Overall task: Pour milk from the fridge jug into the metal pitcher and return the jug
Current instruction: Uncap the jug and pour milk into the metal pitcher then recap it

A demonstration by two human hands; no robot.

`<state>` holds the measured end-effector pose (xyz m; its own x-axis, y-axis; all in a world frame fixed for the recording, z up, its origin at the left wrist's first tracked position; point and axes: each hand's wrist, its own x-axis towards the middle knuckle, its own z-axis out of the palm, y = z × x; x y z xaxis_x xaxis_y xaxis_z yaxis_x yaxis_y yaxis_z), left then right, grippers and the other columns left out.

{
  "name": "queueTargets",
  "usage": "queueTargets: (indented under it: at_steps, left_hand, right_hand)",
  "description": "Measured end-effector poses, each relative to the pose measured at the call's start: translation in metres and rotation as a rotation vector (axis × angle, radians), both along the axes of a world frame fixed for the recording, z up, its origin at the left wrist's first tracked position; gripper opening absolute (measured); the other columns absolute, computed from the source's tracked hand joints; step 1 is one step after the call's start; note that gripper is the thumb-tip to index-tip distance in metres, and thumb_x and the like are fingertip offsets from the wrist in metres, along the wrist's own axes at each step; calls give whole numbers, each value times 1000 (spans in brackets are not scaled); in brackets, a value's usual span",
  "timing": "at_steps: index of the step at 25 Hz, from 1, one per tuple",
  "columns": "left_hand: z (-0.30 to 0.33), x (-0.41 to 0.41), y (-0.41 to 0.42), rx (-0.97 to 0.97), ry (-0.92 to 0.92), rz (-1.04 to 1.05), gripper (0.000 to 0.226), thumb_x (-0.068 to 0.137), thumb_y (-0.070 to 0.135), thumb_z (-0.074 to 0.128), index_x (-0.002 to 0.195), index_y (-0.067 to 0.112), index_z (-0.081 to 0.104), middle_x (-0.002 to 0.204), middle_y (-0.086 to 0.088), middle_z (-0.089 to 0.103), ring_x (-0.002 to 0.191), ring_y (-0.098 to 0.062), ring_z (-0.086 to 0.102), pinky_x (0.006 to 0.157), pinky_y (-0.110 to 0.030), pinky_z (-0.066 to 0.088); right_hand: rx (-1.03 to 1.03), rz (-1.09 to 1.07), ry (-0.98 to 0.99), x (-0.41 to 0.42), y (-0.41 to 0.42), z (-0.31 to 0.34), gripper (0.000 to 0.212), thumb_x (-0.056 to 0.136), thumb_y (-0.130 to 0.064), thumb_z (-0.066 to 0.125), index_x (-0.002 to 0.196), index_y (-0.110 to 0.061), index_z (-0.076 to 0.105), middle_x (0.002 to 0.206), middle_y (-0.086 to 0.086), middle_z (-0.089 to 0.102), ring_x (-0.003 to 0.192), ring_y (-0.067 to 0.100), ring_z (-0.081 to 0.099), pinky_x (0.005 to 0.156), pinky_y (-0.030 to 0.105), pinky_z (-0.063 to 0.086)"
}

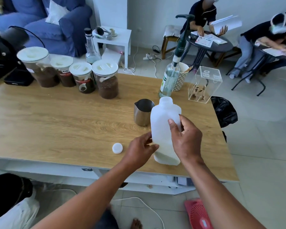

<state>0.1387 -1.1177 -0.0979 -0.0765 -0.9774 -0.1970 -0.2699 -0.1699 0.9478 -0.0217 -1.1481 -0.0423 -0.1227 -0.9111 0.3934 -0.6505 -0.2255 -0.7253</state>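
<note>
1. While the jug [165, 129] stands upright near the front right of the wooden table [56, 123], I have both hands on it: my right hand [186, 138] wraps its right side, thumb pressed across the front and fingers curled round the back, and my left hand [141, 150] grips its lower left flank with thumb and fingertips curled onto the plastic.

2. With the cap [117, 148] off and lying on the table just left of my left hand, the jug's mouth is open, so I judge the unscrewing done and the pour about to start.

3. Only a shallow band of milk shows at the bottom of the translucent jug; the rest looks empty.

4. Just behind the jug and slightly left stands the metal pitcher [143, 112], upright, its open rim partly hidden by the jug's shoulder. I cannot tell whether anything is in it yet.

5. As I see it, the next move calls for lifting the jug, bringing its mouth over the pitcher's rim and tipping it far over, since so little milk has to run the whole length.

6. After that come the cap and the trip back to the fridge, which is out of view.
</note>
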Motion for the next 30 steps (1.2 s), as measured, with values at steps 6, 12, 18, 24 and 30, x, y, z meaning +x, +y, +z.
queueTargets:
  at_steps: [6, 12, 18, 24, 30]
  left_hand:
    - [10, -5, -17, 53, 381, 62, 28, 97, 8, 66, 123, 16, 71, 114, 4, 79, 109, -11, 73, 93, -29, 59]
    - [8, 1, -41, 224, 573, 70, 25, 98, 9, 65, 122, 11, 71, 111, -1, 80, 106, -20, 75, 92, -37, 61]
    - [5, 5, -57, 313, 636, 34, 20, 97, 10, 67, 115, 7, 74, 107, -6, 81, 101, -26, 77, 91, -41, 62]
    - [3, 4, -66, 419, 713, 35, 17, 95, 10, 69, 106, -1, 74, 104, -15, 80, 101, -34, 76, 92, -46, 61]
    - [5, 3, -73, 496, 827, 42, 32, 94, 12, 70, 116, -12, 66, 106, -22, 78, 100, -37, 76, 91, -47, 62]
  right_hand:
    - [124, 78, 273, 7, -43, 31, 49, 92, -33, 70, 62, -10, 39, 53, -2, 32, 55, 21, 30, 52, 34, 27]
    - [277, 86, 432, 19, -79, 45, 52, 89, -34, 73, 54, -12, 41, 51, -1, 37, 55, 23, 36, 51, 34, 28]
    - [439, 67, 591, 28, -108, 48, 45, 88, -36, 72, 58, -13, 47, 59, -1, 43, 71, 27, 47, 51, 31, 31]
    - [527, 100, 699, 32, -121, 48, 43, 89, -34, 71, 59, -12, 49, 60, 1, 46, 79, 28, 48, 59, 32, 35]
    - [606, 122, 731, 39, -130, 59, 44, 87, -30, 73, 60, -3, 51, 63, 7, 49, 65, 26, 48, 56, 32, 36]
